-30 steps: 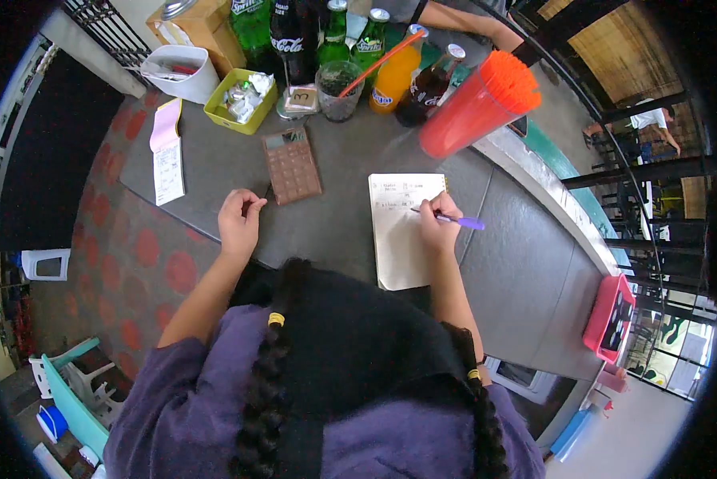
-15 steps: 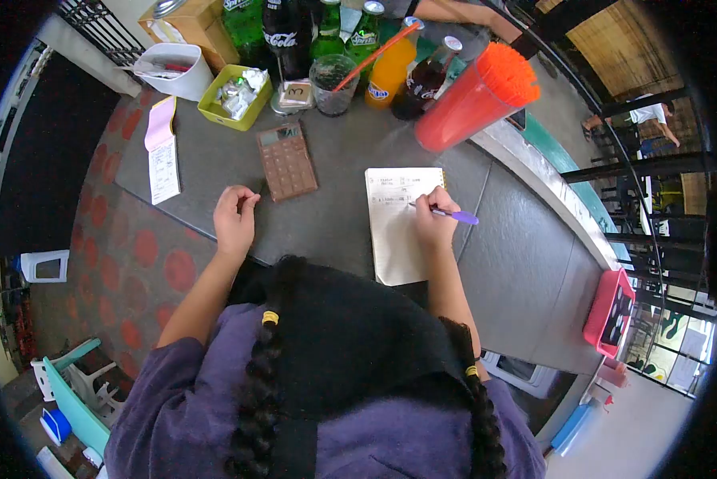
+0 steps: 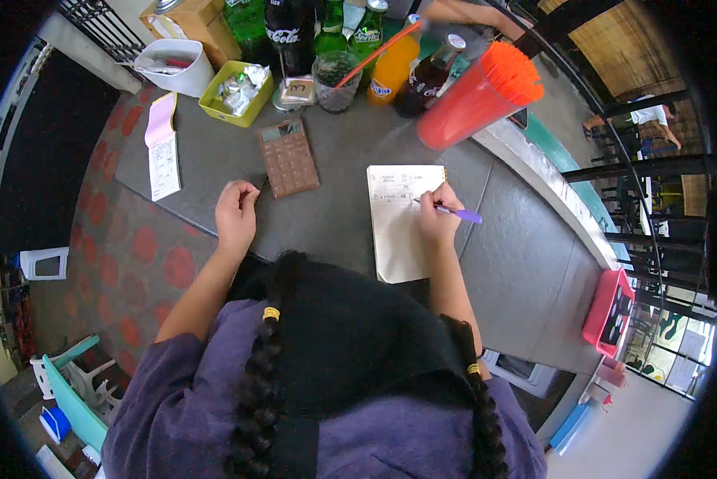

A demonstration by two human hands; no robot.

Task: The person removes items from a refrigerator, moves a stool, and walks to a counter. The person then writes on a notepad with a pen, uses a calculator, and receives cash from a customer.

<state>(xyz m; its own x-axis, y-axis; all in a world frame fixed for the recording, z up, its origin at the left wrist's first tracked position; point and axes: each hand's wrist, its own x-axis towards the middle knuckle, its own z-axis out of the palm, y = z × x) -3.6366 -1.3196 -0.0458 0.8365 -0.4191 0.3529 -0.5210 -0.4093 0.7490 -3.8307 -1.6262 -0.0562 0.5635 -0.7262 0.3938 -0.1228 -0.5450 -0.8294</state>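
Note:
A purple pen [image 3: 468, 215] is gripped in my right hand [image 3: 440, 217], its tip on the written lines of an open notepad [image 3: 397, 239]. The hand rests on the pad's right side. My left hand [image 3: 236, 215] lies at the table's near edge with its fingers curled together; whether anything small is between them cannot be made out. Just beyond it, to the right, sits a brown calculator [image 3: 289, 160] on the grey table [image 3: 342, 172]. A receipt pad [image 3: 164, 164] with a pink flap lies farther left.
Along the back stand a white bin [image 3: 174, 72], a yellow-green basket [image 3: 234, 110], a glass [image 3: 336, 94] with a straw, several bottles and a red straw container [image 3: 462, 112]. Another person's arm [image 3: 474, 14] is behind them. A pink tray [image 3: 602, 315] stands at right.
The view has shifted slightly. The other person's arm behind the bottles has moved and is blurred near the orange straw. My hands stay in nearly the same places, the right still holding the pen.

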